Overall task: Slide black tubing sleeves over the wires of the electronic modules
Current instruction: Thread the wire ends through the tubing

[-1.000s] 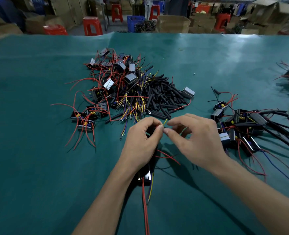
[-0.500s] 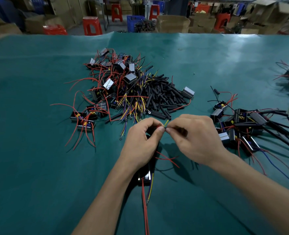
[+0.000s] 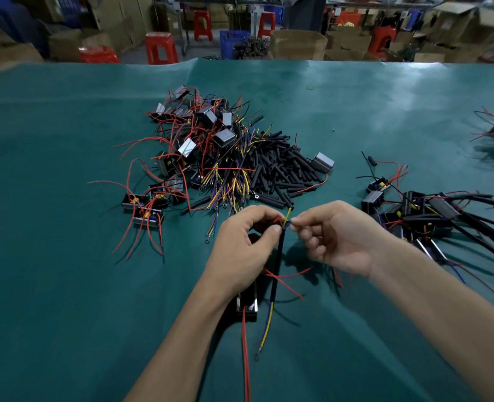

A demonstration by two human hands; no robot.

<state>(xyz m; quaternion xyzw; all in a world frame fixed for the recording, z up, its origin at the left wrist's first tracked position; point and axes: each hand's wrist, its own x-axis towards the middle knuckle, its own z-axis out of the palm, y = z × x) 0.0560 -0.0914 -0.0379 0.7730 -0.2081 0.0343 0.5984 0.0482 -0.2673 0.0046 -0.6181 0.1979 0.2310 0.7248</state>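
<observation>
My left hand [image 3: 241, 245] is raised just above the desk [image 3: 51, 256] a little near of its middle, back of the hand toward me, wrist bent so the fingers curl over the top. Thumb and forefinger are pinched together on the upper end of a black tubing sleeve [image 3: 277, 265], right where the wires [image 3: 287, 220] come out of it: a yellow tip sticks up, with blue and red ends beside it. The sleeve hangs down from that pinch toward me, slightly tilted, and a yellow and blue pair of wires leaves its lower end and ends in a small ring terminal on the desk.

My right hand [image 3: 335, 236] comes in from the right, forearm crossing from the near right corner, palm turned partly toward me. Its thumb and forefinger are closed on the wire tips just beside my left fingertips; the other fingers are curled loosely under.

The module [image 3: 247, 307] these wires belong to lies on the desk under my left wrist, mostly hidden, with a long red lead running toward the near edge.

Toward the far edge, behind my hands, sits the heap of loose black sleeves [image 3: 280, 169] touching a tangle of unsleeved modules [image 3: 193, 146]. Modules with sleeved wires [image 3: 431, 216] lie toward the right edge.
</observation>
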